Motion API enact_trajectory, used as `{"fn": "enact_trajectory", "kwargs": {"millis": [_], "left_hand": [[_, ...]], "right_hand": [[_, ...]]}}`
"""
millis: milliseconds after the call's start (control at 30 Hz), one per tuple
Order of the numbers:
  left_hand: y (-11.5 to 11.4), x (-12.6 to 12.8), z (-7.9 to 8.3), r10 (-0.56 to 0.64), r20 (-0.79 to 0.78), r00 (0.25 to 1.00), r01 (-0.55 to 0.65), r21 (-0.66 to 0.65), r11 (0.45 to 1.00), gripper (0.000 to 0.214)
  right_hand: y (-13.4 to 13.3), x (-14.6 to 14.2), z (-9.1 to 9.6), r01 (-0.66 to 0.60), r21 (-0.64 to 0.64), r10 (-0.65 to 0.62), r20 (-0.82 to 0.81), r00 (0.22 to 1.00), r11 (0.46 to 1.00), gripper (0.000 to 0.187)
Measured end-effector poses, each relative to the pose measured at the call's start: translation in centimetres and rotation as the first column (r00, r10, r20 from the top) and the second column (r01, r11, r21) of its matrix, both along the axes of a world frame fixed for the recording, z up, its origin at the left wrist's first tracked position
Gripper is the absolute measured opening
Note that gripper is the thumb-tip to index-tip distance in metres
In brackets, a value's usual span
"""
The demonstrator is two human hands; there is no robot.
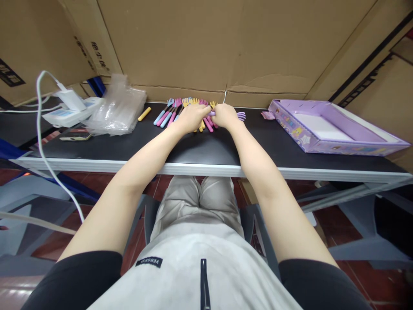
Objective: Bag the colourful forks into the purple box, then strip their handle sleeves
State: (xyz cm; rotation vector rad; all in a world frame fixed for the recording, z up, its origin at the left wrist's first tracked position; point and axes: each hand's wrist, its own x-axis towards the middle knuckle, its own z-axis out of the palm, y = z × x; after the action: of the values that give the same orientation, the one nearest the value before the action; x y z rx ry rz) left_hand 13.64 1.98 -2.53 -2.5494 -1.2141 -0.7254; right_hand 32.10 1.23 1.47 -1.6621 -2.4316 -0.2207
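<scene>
Both my arms reach forward over a black table [206, 148]. My left hand [191, 117] rests with curled fingers on a row of small plastic forks [171, 111] in blue, pink and yellow. My right hand [225, 116] is closed on a purple fork [240, 115], whose tines stick out to the right of my fist. The fingertips of the two hands meet at the purple fork's handle. Some forks are hidden under my hands.
An open purple box [325, 129] lies at the right of the table. A stack of clear plastic bags [118, 110], a yellow stick [144, 113], a phone [75, 136] and a white charger with cable [69, 101] are at the left. Cardboard [226, 43] walls the back.
</scene>
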Motion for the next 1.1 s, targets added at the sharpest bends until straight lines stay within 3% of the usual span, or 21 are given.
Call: {"fn": "enact_trajectory", "kwargs": {"millis": [133, 633, 1100], "left_hand": [[-0.6, -0.1, 0.7, 0.068, 0.093, 0.993, -0.062, -0.074, 0.995, 0.031], [0.1, -1.4, 1.9, 0.088, 0.154, 0.984, -0.073, -0.099, 0.992, 0.029], [1.1, -1.9, 2.0, -0.004, 0.266, 0.964, 0.034, -0.110, 0.993, 0.015]], "right_hand": [[0.7, -0.1, -0.1, -0.018, 0.078, 0.014, 0.054, 0.998, 0.997, 0.041], [0.8, -0.8, 0.5, -0.033, 0.086, 0.024, 0.099, 0.995, 0.996, 0.044], [2.2, -0.1, 1.0, -0.103, 0.159, 0.079, 0.148, 0.986, 0.982, 0.054]]}}
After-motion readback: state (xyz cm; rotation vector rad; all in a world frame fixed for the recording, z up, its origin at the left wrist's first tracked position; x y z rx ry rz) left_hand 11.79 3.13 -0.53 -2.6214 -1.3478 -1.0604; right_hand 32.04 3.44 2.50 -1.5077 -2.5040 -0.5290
